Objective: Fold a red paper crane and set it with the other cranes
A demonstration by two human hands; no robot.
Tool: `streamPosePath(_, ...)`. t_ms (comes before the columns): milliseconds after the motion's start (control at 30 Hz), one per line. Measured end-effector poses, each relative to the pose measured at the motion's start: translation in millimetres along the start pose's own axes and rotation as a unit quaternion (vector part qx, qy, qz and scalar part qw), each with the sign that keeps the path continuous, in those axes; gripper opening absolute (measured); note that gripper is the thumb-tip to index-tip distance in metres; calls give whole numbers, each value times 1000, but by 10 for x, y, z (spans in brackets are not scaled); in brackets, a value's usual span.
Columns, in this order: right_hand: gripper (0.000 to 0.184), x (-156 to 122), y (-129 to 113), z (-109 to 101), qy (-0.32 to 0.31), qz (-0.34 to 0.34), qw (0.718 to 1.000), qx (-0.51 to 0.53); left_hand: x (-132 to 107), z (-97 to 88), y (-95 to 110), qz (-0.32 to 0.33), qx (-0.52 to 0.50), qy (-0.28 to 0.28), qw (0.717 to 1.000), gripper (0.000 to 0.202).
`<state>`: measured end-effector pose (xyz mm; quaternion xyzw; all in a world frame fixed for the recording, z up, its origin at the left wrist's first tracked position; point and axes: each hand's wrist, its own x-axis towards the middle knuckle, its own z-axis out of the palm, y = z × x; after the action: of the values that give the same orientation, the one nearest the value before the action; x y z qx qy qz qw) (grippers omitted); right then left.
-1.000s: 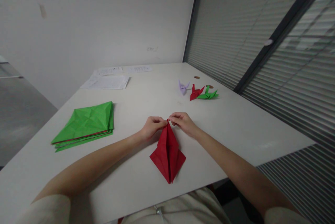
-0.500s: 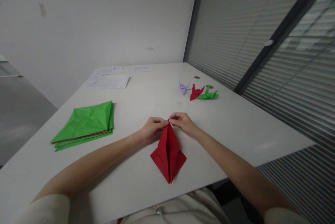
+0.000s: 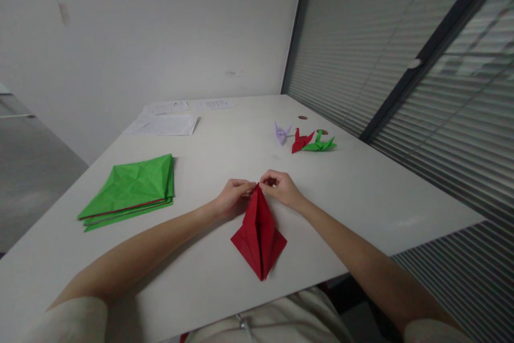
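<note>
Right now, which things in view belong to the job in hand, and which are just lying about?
In the job, judging by contact:
red folded paper: left hand pinches its far tip, right hand has fingers at it

Apparently lying about, untouched:
mostly green paper stack
lavender bird
red bird
green bird
white sheets

Red folded paper (image 3: 251,228): one piece, creased into a layered, kite-like form with a dark slit along its centre. It lies on the tabletop (image 3: 193,289) near the front edge, narrow tip facing away from the person, side flaps spread left and right, near end pointed and split. The left hand (image 3: 234,196) pinches the tip; whether the right hand (image 3: 281,189) grips it cannot be confirmed.
</note>
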<state>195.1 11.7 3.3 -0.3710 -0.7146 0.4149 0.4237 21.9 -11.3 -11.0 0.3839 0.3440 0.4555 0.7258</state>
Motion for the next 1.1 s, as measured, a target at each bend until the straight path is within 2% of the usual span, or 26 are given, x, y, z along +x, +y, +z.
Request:
streamPosePath(200,10,-10,-6,22,10,-13,1000,-23,20,-34,-10,39,59,16,997,29)
streamPosePath(333,14,4,19,38,5,2,1000,7,22,-28,-4,82,101,39,991,26)
streamPosePath(500,19,15,56,42,-1,24,999,38,4,17,13,107,140,42,984,25)
streamPosePath(700,19,17,91,41,1,20,999,30,-3,26,-11,99,148,41,983,30)
streamPosePath(900,20,47,137,13,70,20,996,42,-22,35,-26,46,98,34,994,38)
streamPosePath(1000,21,61,158,0,100,23,994,45,-43,56,-18,57,111,34,992,38)
streamPosePath(1100,21,69,166,5,103,21,994,34,-43,54,-25,74,133,36,988,38)
